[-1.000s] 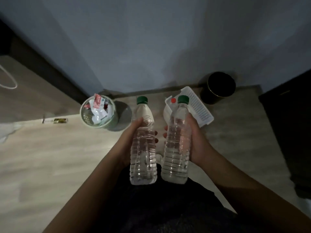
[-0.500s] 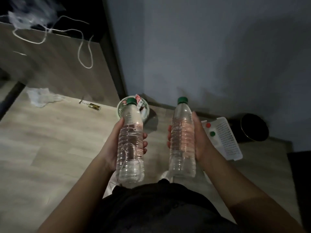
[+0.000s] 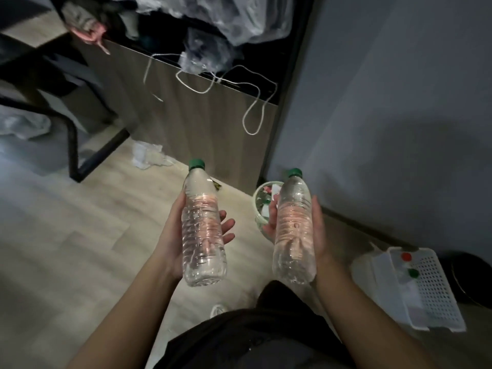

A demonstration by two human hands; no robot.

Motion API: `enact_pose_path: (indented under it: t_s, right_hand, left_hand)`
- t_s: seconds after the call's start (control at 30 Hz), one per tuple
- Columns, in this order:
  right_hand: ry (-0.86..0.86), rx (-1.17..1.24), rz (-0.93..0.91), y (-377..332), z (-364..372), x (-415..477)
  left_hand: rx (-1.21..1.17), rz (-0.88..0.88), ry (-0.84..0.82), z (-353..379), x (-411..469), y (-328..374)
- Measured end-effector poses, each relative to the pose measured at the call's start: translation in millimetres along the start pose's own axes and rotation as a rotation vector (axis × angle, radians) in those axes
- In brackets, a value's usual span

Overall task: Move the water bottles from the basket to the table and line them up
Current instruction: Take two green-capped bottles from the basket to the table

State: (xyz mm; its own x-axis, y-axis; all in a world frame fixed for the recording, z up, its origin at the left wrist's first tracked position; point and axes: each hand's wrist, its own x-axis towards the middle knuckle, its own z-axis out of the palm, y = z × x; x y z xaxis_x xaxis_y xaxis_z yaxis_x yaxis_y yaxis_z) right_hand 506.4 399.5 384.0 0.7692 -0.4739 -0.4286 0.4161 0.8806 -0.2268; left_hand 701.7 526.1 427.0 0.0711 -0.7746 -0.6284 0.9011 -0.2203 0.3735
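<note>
Left bottle (image 3: 203, 235) left of right bottle (image 3: 294, 235), apart; bin (image 3: 258, 206) behind right bottle; basket (image 3: 432, 291) right, on floor (image 3: 80, 235).

The black bin (image 3: 472, 275) is cut by the right edge; the basket's (image 3: 436, 294) bottles (image 3: 406, 256) show only their caps (image 3: 413, 273).

Open floor (image 3: 66, 235) left; bowl (image 3: 258, 209), basket (image 3: 431, 288) right

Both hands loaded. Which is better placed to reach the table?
Left, likely. The left hand grips a clear green-capped plastic bottle on the side of the black-legged table; the right hand grips the second green-capped bottle beside the grey wall, farther away.
</note>
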Motion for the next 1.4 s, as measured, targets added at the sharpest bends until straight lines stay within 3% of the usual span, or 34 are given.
enact_pose_path:
  t_s: [0.27, 0.7, 1.07, 1.4]
  right_hand:
    - [-0.043, -0.230, 0.250, 42, 60, 85]
    - [-0.230, -0.464, 0.566, 70, 180, 302]
    - [-0.270, -0.591, 0.645, 94, 266, 425]
    - [-0.200, -0.635, 0.643, 147, 306, 492]
  left_hand:
    - [-0.145, 0.109, -0.166, -57, -3, 53]
    - [-0.196, 0.294, -0.072, -102, 45, 226]
    - [-0.293, 0.459, 0.014, -137, 68, 327]
    - [-0.303, 0.443, -0.039, -193, 79, 418]
